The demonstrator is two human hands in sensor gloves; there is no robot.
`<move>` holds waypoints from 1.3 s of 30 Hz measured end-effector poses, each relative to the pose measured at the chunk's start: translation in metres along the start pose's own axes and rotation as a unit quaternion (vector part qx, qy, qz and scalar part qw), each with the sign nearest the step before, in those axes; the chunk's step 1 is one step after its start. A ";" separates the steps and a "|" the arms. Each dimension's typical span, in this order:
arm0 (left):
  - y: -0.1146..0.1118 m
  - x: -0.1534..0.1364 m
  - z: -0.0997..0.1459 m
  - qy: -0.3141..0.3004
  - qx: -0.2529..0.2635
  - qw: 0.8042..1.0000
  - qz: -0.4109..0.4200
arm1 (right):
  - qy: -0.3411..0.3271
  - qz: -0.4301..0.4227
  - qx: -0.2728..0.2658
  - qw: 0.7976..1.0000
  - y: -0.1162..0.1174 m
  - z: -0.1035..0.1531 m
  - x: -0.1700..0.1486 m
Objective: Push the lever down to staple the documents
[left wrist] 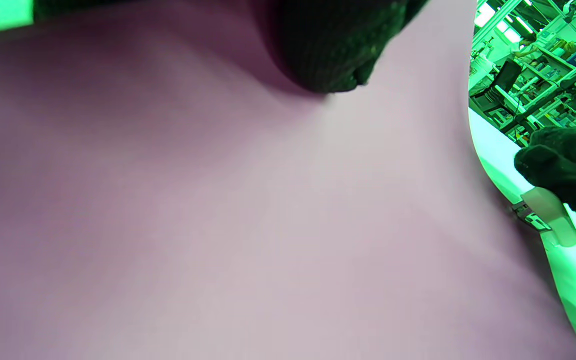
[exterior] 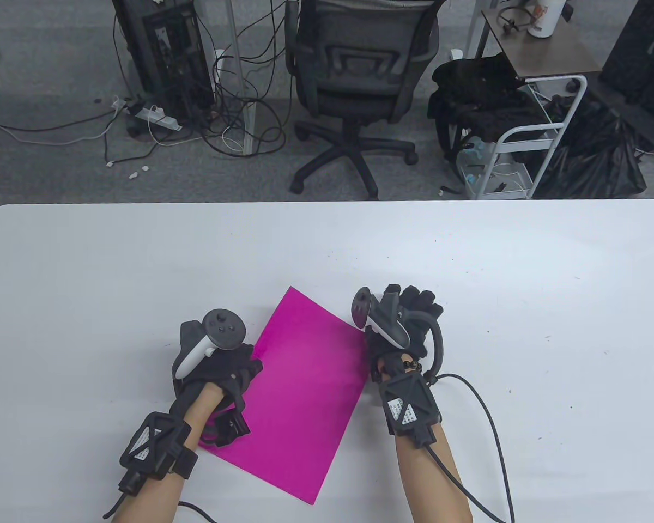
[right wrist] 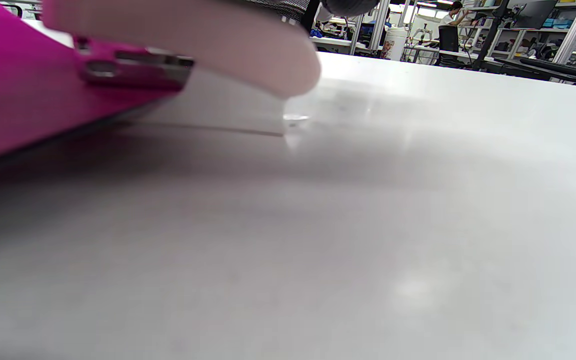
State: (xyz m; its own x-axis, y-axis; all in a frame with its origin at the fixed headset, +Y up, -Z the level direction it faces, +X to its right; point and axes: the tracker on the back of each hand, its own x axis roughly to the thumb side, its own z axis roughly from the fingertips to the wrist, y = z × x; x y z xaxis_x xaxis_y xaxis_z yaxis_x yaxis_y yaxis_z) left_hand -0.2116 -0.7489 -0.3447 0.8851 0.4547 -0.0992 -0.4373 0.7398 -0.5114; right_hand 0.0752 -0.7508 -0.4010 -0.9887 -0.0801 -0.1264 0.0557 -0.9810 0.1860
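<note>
A magenta paper sheet (exterior: 305, 392) lies skewed on the white table (exterior: 523, 283). My left hand (exterior: 218, 370) rests on the sheet's left edge; in the left wrist view a gloved fingertip (left wrist: 328, 45) touches the paper (left wrist: 268, 225). My right hand (exterior: 403, 321) lies over the sheet's upper right edge and covers the stapler in the table view. The right wrist view shows the pale stapler (right wrist: 193, 40) with its metal mouth over the paper's edge (right wrist: 13, 95). The left wrist view shows the right hand (left wrist: 568, 160) on top of the stapler (left wrist: 550, 215).
An office chair (exterior: 359, 81), a white cart (exterior: 528, 136) and floor cables (exterior: 196, 120) stand beyond the table's far edge. Cables trail from both wrists toward the near edge.
</note>
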 end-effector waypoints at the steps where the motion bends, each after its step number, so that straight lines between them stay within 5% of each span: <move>1: 0.000 0.000 0.000 0.000 0.000 1.000 0.000 | 0.000 0.002 0.001 1.000 0.000 0.000 0.001; 39: 0.000 0.000 -0.001 0.001 0.000 1.000 -0.001 | -0.002 0.053 0.017 0.998 0.004 -0.003 0.012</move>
State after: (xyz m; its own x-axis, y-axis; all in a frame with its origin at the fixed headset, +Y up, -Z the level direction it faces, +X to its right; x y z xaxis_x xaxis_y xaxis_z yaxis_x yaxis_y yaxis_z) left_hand -0.2117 -0.7492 -0.3456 0.8860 0.4528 -0.1003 -0.4361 0.7399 -0.5122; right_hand 0.0639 -0.7560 -0.4048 -0.9782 -0.1820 -0.1003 0.1549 -0.9603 0.2319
